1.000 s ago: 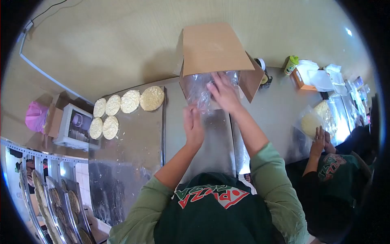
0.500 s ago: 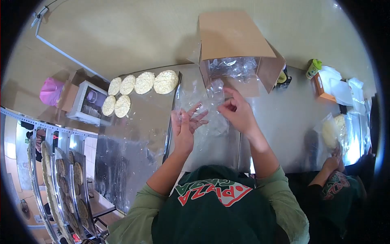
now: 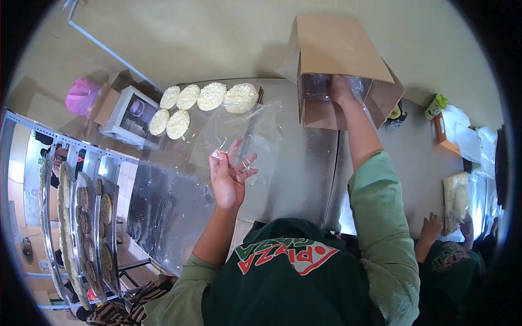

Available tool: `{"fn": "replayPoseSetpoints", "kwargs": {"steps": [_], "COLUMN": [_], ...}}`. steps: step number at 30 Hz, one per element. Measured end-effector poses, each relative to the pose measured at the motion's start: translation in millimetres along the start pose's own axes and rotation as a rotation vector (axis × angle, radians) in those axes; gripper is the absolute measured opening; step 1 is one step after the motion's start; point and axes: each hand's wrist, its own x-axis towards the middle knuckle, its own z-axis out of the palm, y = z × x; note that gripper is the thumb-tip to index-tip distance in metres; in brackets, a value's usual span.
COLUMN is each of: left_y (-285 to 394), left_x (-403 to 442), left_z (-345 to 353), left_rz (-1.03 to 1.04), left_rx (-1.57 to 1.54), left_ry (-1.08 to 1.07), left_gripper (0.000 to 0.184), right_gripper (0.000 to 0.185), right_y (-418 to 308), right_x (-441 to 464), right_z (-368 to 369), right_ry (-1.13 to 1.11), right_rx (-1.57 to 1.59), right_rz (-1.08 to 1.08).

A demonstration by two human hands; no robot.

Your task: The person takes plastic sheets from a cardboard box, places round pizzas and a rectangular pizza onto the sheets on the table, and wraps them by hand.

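Note:
My left hand (image 3: 229, 176) pinches the edge of a clear plastic bag (image 3: 263, 138) between thumb and index finger, its other fingers spread. The bag hangs open and wrinkled above the metal table. My right hand (image 3: 340, 89) reaches into an open cardboard box (image 3: 340, 46) lying on its side at the back, and its fingers are hidden there. Clear plastic bags (image 3: 317, 87) fill part of the box around that hand. Left of the bag, several round pale pizza bases (image 3: 212, 96) with crumbly tops lie in two rows on the table.
A tall rack (image 3: 81, 217) with trays of round bases stands at left. A white cabinet (image 3: 128, 117) and a pink bag (image 3: 81, 98) are behind it. On the right, a co-worker's hand (image 3: 432, 225) is near a bagged stack (image 3: 455, 201); a green-lidded cup (image 3: 436, 106) stands farther back.
My right hand has left the plastic bag and gone up into the cardboard box. My left hand keeps its bag and has moved slightly left. The co-worker's bagged stack has been lowered.

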Motion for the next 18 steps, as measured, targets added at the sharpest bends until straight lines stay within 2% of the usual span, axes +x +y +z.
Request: {"fn": "replayPoseSetpoints", "kwargs": {"steps": [2,4,6,8,10,13,16,18], "left_y": [1.0,-0.4,-1.2,0.4,-0.5,0.9,2.4,1.5], "left_x": [2.7,6.0,9.3,8.0,6.1,5.0,12.1,33.9], "left_z": [-16.9,-33.3,-46.2,-54.2,-61.5,-72.7,-94.0,-122.7], "left_rz": [-0.016,-0.045,-0.094,-0.158,-0.245,-0.392,-0.431,-0.24], "left_rx": [-0.022,-0.066,-0.122,-0.095,-0.144,-0.044,0.205,0.423], "left_ry": [-0.003,-0.004,-0.013,-0.11,-0.222,-0.399,-0.537,-0.385], "left_gripper": [0.013,0.012,0.012,0.012,0.014,0.013,0.025,0.034], "right_gripper": [0.031,0.033,0.037,0.043,0.036,0.022,0.016,0.016], "right_y": [-29.7,-48.6,-76.0,-77.2,-97.6,-91.5,-106.8,-111.4], "right_x": [-27.4,-70.4,-121.6,-169.7,-191.9,-191.7,-197.2,-203.6], "right_z": [-37.1,-61.1,-88.4,-70.1,-67.4,-64.2,-72.9,-82.5], "right_ry": [-0.065,0.331,0.627,0.365,-0.055,-0.6,-0.788,-0.674], "right_rx": [0.042,0.152,0.097,0.518,1.06,1.422,1.14,1.039], "right_rz": [0.093,0.03,-0.205,-0.248,0.124,0.409,0.282,0.343]}}
